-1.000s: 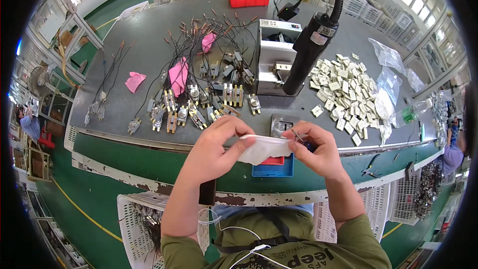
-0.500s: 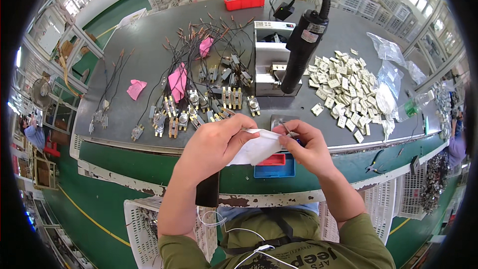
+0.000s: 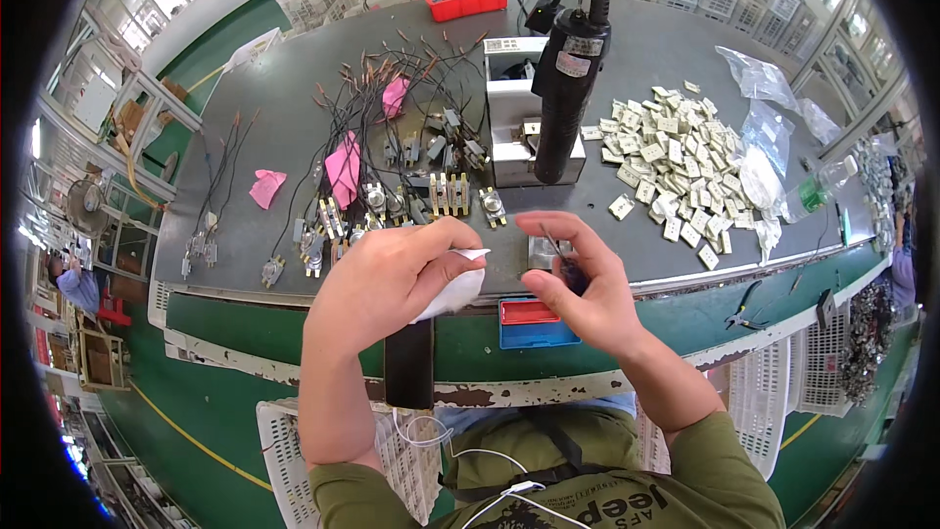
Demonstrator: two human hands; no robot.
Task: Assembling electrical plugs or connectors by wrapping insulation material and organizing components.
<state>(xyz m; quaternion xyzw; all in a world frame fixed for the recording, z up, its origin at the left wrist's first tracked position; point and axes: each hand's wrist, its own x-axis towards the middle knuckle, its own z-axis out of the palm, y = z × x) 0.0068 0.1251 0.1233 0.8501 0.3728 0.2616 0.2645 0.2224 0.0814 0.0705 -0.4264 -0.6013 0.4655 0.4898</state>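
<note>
My left hand (image 3: 387,274) pinches a thin white sheet (image 3: 456,296), paper or cloth, which hangs below the fingers near the table's front edge. To its right, my right hand (image 3: 607,299) has thumb and forefinger spread apart. Held against that palm is a screwdriver-like tool (image 3: 572,278) with a dark handle and thin metal shaft, partly hidden by fingers. Between the hands sits a small metal block (image 3: 540,253) on the table. Beyond my left hand stand several switch-like parts (image 3: 449,194) with brass contacts and wired grey parts (image 3: 446,142).
A black power driver (image 3: 566,98) hangs before a metal fixture (image 3: 509,118). Cream blocks (image 3: 676,157) are heaped right, near plastic bags (image 3: 769,142). A blue tray (image 3: 539,336), a phone-like dark slab (image 3: 409,367) and pliers (image 3: 747,309) lie along the front; a red bin (image 3: 466,2) stands behind.
My right hand has let go of the white sheet and opened its thumb and forefinger. My left hand has drawn the sheet slightly left, and it now hangs folded.
</note>
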